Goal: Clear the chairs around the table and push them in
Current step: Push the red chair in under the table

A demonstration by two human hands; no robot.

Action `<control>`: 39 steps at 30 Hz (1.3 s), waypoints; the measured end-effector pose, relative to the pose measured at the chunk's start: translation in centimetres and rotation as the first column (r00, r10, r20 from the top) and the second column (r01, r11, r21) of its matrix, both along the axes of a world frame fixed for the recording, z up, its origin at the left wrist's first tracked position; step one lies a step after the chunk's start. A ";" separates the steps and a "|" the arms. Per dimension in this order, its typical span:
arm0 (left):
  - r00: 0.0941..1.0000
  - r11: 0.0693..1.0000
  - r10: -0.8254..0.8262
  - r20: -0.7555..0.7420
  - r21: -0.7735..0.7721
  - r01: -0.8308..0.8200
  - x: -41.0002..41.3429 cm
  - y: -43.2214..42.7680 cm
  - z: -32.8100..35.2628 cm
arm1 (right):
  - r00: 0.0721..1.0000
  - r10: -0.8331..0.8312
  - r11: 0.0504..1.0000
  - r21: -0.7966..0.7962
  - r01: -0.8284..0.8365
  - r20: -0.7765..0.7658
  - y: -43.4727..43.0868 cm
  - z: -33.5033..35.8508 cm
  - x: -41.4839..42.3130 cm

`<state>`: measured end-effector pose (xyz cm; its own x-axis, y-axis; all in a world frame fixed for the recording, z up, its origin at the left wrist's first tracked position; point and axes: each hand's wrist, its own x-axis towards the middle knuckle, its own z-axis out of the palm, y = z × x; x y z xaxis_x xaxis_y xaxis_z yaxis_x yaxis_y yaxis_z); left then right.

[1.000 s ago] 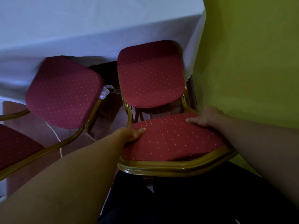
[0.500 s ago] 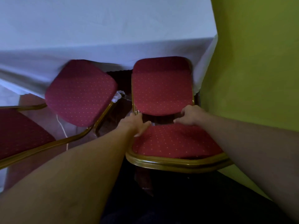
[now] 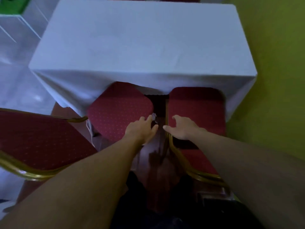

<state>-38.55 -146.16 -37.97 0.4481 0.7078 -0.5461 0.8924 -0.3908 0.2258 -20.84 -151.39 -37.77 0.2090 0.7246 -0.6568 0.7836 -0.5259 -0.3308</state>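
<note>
Two red chairs stand with their backrests against the white cloth (image 3: 69, 90) hanging off the near edge of the tabletop (image 3: 140, 38). The right chair (image 3: 198, 108) is by the near right corner, beside the green wall (image 3: 277, 63). The left chair (image 3: 38, 139) is angled away. The left hand (image 3: 142, 129) rests on the left chair's backrest corner, wide with straight fingers and holding nothing. The right hand (image 3: 181, 128), wide with loosely bent fingers, is at the right chair's backrest edge; I cannot tell whether it touches.

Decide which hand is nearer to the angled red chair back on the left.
Left. The left hand overlaps the right corner of the angled chair back. The right hand is further right, at the left edge of the straight chair back.
</note>
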 end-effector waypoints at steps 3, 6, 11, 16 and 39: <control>0.999 1.000 0.019 -0.039 0.002 -0.019 -5.1 1.9 0.2 | 1.000 -0.003 1.000 -0.005 0.003 -0.029 1.4 0.1 -4.3; 0.998 0.999 0.038 -0.058 0.000 -0.038 -8.6 3.5 0.9 | 0.999 0.004 1.000 -0.011 -0.004 -0.053 2.8 0.4 -7.7; 0.997 0.999 0.046 -0.063 0.002 -0.046 -11.5 5.9 2.5 | 0.997 0.037 0.999 0.007 -0.036 -0.073 5.3 0.5 -11.5; 0.996 0.998 0.062 -0.059 0.010 -0.061 -12.5 7.6 3.3 | 0.997 0.076 0.997 0.003 -0.076 -0.030 8.3 0.6 -12.6; 0.987 0.998 -0.034 -0.157 -0.048 0.027 -25.2 18.1 -0.2 | 1.000 -0.014 0.992 -0.128 0.011 -0.027 14.9 -4.1 -26.1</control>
<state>-63.71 -128.04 -38.19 0.3752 0.6679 -0.6428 0.9060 -0.4110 0.1017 -46.95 -136.47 -41.83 0.1978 0.6320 -0.7493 0.7682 -0.5748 -0.2819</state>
